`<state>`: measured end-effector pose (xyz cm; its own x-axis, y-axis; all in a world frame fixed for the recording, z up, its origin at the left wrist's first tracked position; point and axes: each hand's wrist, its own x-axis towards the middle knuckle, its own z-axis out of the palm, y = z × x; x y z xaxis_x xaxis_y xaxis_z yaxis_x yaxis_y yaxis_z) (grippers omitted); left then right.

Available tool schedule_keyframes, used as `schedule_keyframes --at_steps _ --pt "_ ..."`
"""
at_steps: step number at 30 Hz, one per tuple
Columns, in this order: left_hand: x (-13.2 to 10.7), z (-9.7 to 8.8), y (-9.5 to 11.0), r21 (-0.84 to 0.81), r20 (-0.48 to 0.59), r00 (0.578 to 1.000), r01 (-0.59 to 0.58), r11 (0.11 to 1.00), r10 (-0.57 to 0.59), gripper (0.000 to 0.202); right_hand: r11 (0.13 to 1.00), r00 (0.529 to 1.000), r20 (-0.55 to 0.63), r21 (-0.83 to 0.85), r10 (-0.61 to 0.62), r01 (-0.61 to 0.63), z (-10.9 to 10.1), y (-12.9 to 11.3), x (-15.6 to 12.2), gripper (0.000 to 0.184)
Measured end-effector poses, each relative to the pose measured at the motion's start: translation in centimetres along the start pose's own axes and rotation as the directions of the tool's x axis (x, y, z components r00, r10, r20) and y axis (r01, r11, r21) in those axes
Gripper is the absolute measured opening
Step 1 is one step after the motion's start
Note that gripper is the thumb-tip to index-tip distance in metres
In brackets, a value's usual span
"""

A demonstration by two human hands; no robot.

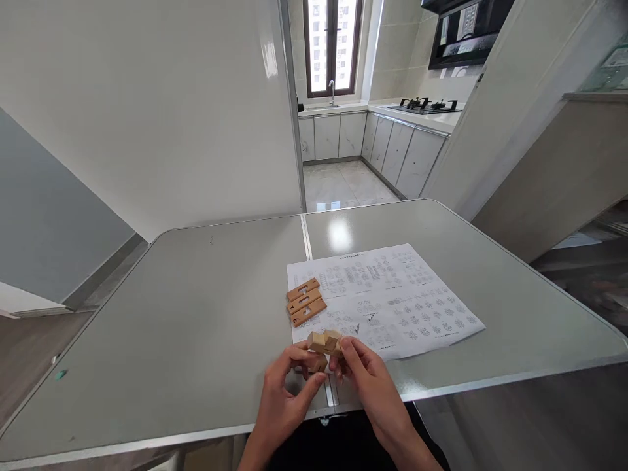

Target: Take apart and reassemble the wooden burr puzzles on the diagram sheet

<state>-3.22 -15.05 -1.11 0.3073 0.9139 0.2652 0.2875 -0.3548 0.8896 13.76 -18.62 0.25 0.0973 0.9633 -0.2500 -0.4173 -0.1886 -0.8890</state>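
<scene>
Wooden blocks (pixel 324 343) show pale tan, angular faces in a notched cluster

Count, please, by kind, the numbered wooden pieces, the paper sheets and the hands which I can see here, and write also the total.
Numbered wooden pieces: 3
Paper sheet: 1
Hands, left hand and right hand: 2
Total: 6
Not counted: the held wooden blocks, whose number I cannot tell.
</scene>
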Motion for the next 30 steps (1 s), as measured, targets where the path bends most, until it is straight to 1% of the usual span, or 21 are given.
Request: schedule_keyframes --at_steps 2,4,6,7,8,11,14,17,18,21,22,23,27,30 --pt "-0.02 -0.02 0.1 -0.062 -0.022 0.997 0.069 0.996 -0.071 0.021 0.997 0.999 0.004 -0.069 -0.036 0.036 -0.02 0.04 -0.13 0.05" --pt "-0.01 -0.01 0.19 -0.11 -0.047 0.989 0.131 0.985 -0.137 0.033 0.991 0.998 0.015 -0.117 -0.057 0.059 -0.07 0.2 -0.24 0.048" --pt "0.05 -0.03 0.27 -0.113 -0.024 0.987 0.156 0.981 -0.16 0.046 0.984 0.997 0.031 -0.162 -0.065 0.069 -0.12 0.36 -0.31 0.047" --pt "0.09 -0.06 0.3 -0.092 0.001 0.989 0.15 0.984 -0.151 0.046 0.981 0.997 0.04 -0.181 -0.067 0.073 -0.14 0.42 -0.33 0.046" --pt "0.13 -0.1 0.32 -0.062 0.031 0.991 0.134 0.989 -0.133 0.042 0.977 0.996 0.046 -0.197 -0.07 0.077 -0.16 0.46 -0.34 0.046" --pt "0.23 -0.25 0.32 0.017 0.093 0.994 0.063 0.998 -0.064 0.024 0.971 0.996 0.043 -0.223 -0.076 0.083 -0.2 0.48 -0.32 0.048" --pt "0.23 -0.29 0.31 -0.002 0.11 0.994 -0.004 1.0 0.004 0.021 0.967 0.996 0.019 -0.24 -0.082 0.084 -0.23 0.48 -0.28 0.05" --pt "0.23 -0.19 0.45 -0.021 0.124 0.992 -0.025 0.999 0.027 0.026 0.964 0.996 -0.015 -0.256 -0.086 0.079 -0.29 0.46 -0.26 0.051" --pt "0.24 -0.15 0.53 -0.021 0.136 0.99 -0.024 0.999 0.027 0.033 0.963 0.996 -0.029 -0.258 -0.084 0.074 -0.33 0.44 -0.25 0.052" --pt "0.29 0.01 0.69 -0.008 0.187 0.982 -0.034 0.999 0.035 0.063 0.966 0.996 -0.062 -0.254 -0.067 0.049 -0.5 0.36 -0.13 0.054" --pt "0.3 0.06 0.7 0.003 0.2 0.979 -0.043 0.999 0.042 0.069 0.968 0.996 -0.068 -0.247 -0.059 0.04 -0.55 0.34 -0.07 0.054" --pt "0.3 0.11 0.7 0.016 0.211 0.976 -0.051 0.999 0.046 0.07 0.971 0.996 -0.07 -0.236 -0.05 0.033 -0.6 0.32 -0.01 0.054" --pt "0.2 0.21 0.68 0.051 0.226 0.973 -0.059 0.997 0.046 0.063 0.985 0.999 -0.047 -0.172 -0.024 0.015 -0.68 0.21 0.15 0.054" --pt "0.11 0.19 0.78 0.039 0.206 0.978 -0.023 0.999 0.014 0.063 0.988 1.0 -0.029 -0.154 -0.007 0.002 -0.87 -0.05 0.18 0.054"
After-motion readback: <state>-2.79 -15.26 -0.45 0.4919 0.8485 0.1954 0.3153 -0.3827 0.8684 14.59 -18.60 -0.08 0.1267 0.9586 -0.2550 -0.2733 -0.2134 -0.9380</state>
